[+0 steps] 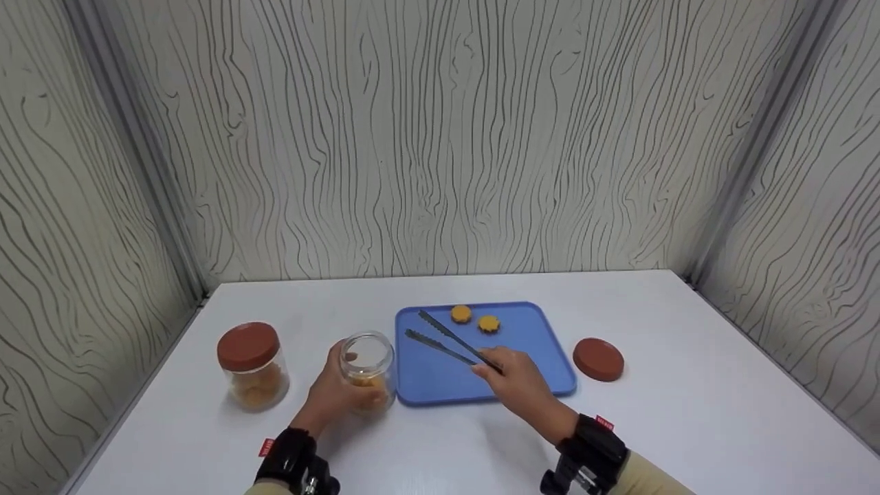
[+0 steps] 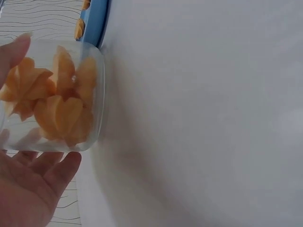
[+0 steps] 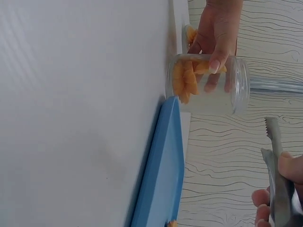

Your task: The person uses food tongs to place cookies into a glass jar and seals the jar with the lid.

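My left hand (image 1: 335, 393) is wrapped around an uncovered clear jar (image 1: 368, 352), which stands upright at the left edge of the blue tray (image 1: 440, 386). Orange-yellow, star-shaped cookies (image 2: 66, 116) lie in the bottom of that jar. In my right hand (image 1: 520, 386) I grip a pair of metal tongs (image 1: 450, 334) above the tray, their serrated arms spread apart with nothing between the tips. Two cookies, one on the left (image 1: 460, 314) and one on the right (image 1: 489, 324), rest near the tray's far edge.
A second jar (image 1: 256, 393), topped by a brown-red lid (image 1: 248, 346) and holding similar cookies, stands at the left. Another brown-red lid (image 1: 598, 359) lies right of the tray on the white table (image 1: 701, 399). Wood-patterned panels (image 1: 440, 137) enclose the back and sides.
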Tool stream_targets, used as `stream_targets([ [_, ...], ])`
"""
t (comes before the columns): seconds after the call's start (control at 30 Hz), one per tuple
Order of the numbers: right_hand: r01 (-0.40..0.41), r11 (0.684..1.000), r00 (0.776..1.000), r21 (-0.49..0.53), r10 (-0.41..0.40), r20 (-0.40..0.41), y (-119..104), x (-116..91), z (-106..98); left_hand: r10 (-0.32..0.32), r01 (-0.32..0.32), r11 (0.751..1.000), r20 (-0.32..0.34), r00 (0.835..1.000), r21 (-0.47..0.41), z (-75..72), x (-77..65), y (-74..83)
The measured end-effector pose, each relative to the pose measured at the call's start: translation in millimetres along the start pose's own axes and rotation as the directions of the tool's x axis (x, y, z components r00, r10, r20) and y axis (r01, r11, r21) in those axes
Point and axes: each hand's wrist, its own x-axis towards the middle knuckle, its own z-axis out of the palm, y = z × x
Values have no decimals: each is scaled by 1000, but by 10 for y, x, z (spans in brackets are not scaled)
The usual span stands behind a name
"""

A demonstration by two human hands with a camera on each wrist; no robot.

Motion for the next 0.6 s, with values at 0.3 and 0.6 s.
stream_targets([
  [0.3,-35,999,999,-26,34,-37,138,-40,-97,-26,26,1000,15,1000,7,6,-5,6],
  [0.6,-123,992,992,-13,123,-29,223,-81,-192,11,-11,1000,5,1000,23,-5,-18,13],
])
